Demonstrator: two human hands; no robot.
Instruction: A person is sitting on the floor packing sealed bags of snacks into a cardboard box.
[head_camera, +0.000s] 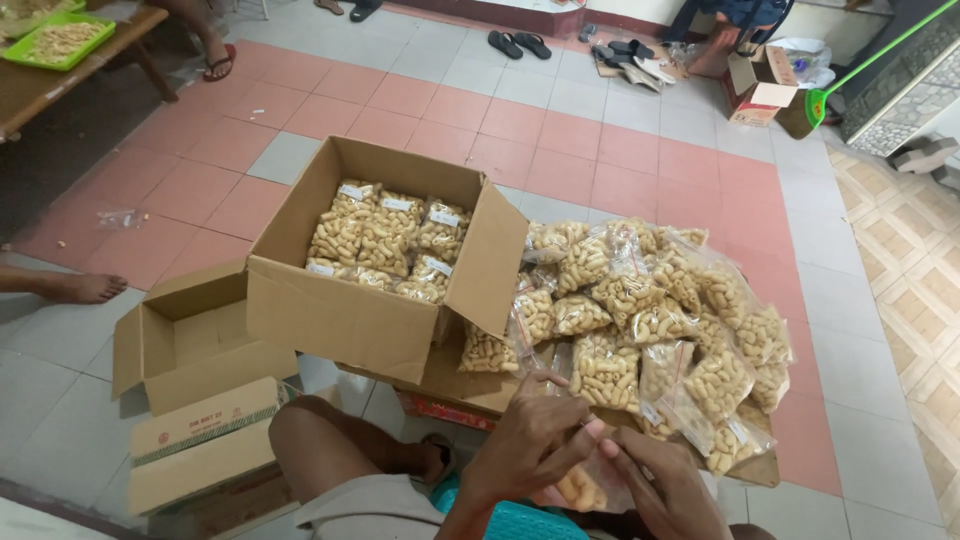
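My left hand (530, 445) and my right hand (660, 485) meet at the bottom of the view. Both pinch the top of a clear plastic bag of pale snack pieces (583, 487), held low over my lap. Just beyond my hands lies a heap of filled snack bags (650, 320) on a flat sheet of cardboard (470, 385). To the left of the heap stands an open cardboard box (340, 315) with several labelled bags packed inside it (390, 240).
A smaller empty cardboard box (190, 345) lies at the left, by my knee (320, 430). Another person's bare foot (85, 288) rests at the far left. A wooden table with a green tray (55, 40) stands top left. Sandals (520, 44) and a box (762, 90) sit farther back.
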